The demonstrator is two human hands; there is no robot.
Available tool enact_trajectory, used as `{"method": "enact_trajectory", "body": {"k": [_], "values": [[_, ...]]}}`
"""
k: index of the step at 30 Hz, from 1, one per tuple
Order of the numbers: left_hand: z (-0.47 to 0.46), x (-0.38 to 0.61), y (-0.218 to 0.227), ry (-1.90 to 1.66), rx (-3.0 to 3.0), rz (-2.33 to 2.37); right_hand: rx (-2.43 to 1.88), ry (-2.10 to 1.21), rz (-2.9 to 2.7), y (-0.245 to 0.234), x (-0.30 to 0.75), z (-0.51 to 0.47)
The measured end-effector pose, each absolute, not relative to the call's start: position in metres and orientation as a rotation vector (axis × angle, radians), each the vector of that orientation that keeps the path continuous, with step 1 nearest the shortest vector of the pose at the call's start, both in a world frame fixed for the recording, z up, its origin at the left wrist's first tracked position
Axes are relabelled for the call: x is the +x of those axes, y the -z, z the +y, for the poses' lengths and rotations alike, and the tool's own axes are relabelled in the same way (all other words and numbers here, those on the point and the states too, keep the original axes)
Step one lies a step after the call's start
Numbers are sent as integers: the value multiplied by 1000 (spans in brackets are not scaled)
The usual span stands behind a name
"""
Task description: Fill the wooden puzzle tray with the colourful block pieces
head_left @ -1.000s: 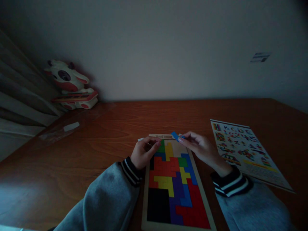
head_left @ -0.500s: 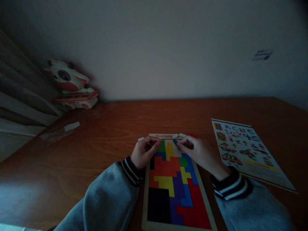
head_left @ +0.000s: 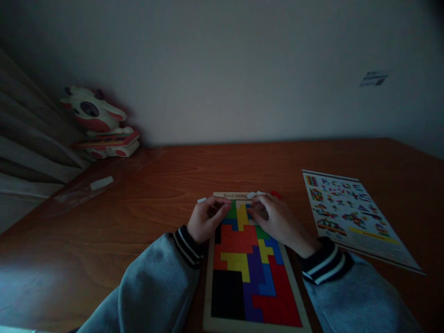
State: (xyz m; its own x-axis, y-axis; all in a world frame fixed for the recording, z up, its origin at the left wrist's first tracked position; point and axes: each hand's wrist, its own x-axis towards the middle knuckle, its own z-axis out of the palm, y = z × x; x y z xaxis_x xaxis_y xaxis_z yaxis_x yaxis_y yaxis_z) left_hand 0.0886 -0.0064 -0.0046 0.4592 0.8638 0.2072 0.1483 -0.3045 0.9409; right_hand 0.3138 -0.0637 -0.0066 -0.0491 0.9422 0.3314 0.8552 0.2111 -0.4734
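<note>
A wooden puzzle board [head_left: 206, 296] filled with coloured block pieces lies on the brown table in front of me. My left hand [head_left: 204, 221] rests curled on the board's far left corner, fingertips on the frame and the green piece [head_left: 233, 212]. My right hand [head_left: 274, 220] is lowered onto the far right part of the board, fingers bent down over a small blue piece [head_left: 248, 206] that is mostly hidden under them. A yellow piece [head_left: 242, 213] sits between the two hands. A red piece [head_left: 275, 194] lies on the table just beyond my right hand.
A printed sheet of coloured patterns [head_left: 350, 216] lies on the table to the right. A cow-shaped toy [head_left: 99, 122] stands at the back left by the curtain [head_left: 31, 157]. A clear plastic bag with a white label [head_left: 100, 183] lies on the left.
My right hand has come down and left with the blue piece, from above the board's far edge onto the board. My left hand has hardly moved.
</note>
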Motion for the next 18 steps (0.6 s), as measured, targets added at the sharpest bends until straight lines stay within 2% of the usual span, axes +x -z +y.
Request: {"method": "enact_trajectory", "body": {"k": [13,18], "values": [[-9,91,0,-955,1771,859,-1640,-421,-1863,-7,324,-67],[-3,84,0,-1022,1941,871,-1708,-108,-1654,-1,351,-57]]}}
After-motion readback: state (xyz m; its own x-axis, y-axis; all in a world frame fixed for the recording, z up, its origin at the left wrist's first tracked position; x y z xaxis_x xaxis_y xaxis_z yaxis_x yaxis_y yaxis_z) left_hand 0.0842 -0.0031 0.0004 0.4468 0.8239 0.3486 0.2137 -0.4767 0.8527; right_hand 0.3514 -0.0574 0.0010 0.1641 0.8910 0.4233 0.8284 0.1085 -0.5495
